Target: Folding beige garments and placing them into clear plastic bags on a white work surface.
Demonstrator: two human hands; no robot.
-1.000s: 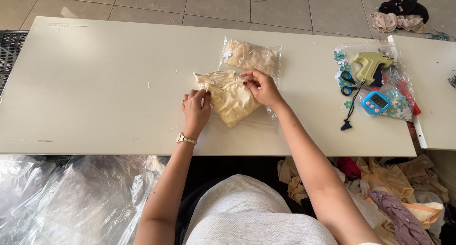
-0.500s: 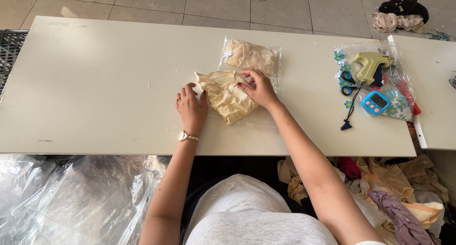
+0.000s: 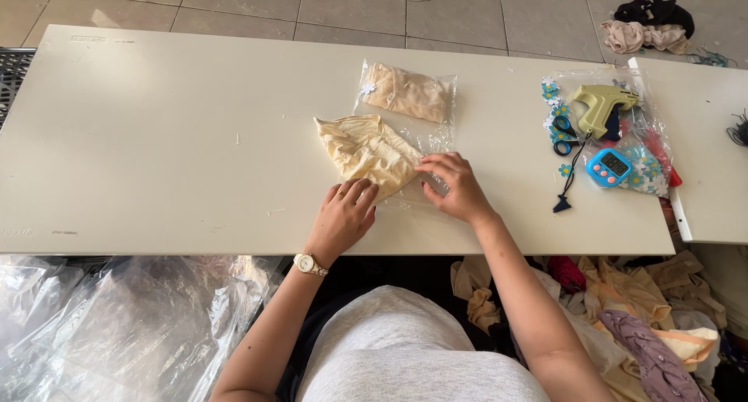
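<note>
Cream garment (image 3: 368, 149) under fingertips of left hand (image 3: 343, 219), right hand (image 3: 456, 188).

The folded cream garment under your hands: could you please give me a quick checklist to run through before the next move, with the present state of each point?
1. Folded cream garment lies flat on the table: ok.
2. Left hand rests on the garment's near corner: ok.
3. Right hand touches the clear plastic bag at the garment's right edge: ok.
4. Whether the garment is already inside that bag: cannot tell.
5. Bagged garment lies apart, farther back: ok.
6. Scissors, tagging gun and blue timer sit away from both hands: ok.
</note>
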